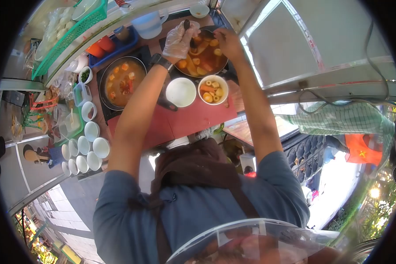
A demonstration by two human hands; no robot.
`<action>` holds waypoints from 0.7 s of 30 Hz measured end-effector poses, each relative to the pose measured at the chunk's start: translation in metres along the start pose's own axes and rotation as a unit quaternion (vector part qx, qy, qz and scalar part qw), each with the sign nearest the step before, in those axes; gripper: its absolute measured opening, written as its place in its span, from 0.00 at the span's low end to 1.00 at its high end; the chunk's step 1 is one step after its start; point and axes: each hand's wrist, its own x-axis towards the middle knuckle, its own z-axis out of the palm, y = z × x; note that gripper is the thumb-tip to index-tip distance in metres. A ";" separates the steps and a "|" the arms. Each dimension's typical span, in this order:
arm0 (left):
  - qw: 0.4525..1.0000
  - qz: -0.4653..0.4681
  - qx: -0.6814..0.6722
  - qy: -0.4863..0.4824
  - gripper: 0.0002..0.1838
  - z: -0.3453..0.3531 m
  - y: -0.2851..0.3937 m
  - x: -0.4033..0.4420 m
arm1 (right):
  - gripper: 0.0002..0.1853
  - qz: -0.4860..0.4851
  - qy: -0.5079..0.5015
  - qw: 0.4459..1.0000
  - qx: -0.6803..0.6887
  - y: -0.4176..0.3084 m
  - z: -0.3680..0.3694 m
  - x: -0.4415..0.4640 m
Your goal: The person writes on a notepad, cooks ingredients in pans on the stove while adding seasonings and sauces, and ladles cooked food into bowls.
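My left hand (180,40), in a clear plastic glove, is closed around a utensil with a dark handle (187,24) over the left side of the right-hand pan (227,69). The utensil's lower end is hidden by the hand and pan. That pan contains orange-red broth with pale and orange pieces. At its right rim, my bare right hand (229,44) has its fingers curled together; what they grip cannot be made out. Just below stand a white bowl (181,92) with nothing visible inside and a second white bowl (213,101) filled with similar pieces.
Another pan of broth (102,90) sits at left. Several white cups (92,131) cluster beside the red counter (180,125). A blue tray (134,36), a clear pitcher (148,26) and a green basket (70,46) line the back. A wall panel (286,39) stands right.
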 end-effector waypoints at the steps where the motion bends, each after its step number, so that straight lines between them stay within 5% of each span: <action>1: 1.000 0.001 -0.001 -0.001 0.12 0.001 -0.001 0.001 | 0.08 0.021 0.006 1.000 0.014 0.003 0.003 -0.003; 9: 1.000 -0.006 -0.011 -0.007 0.13 0.001 -0.011 0.009 | 0.11 0.165 0.047 0.978 0.119 0.011 0.025 0.000; 14: 1.000 0.015 -0.019 -0.010 0.09 -0.002 0.013 0.002 | 0.11 0.308 0.101 0.888 0.327 -0.006 0.017 -0.003; 21: 0.998 0.047 -0.012 -0.039 0.06 -0.008 0.056 -0.017 | 0.11 0.322 0.079 0.847 0.415 -0.004 0.001 -0.026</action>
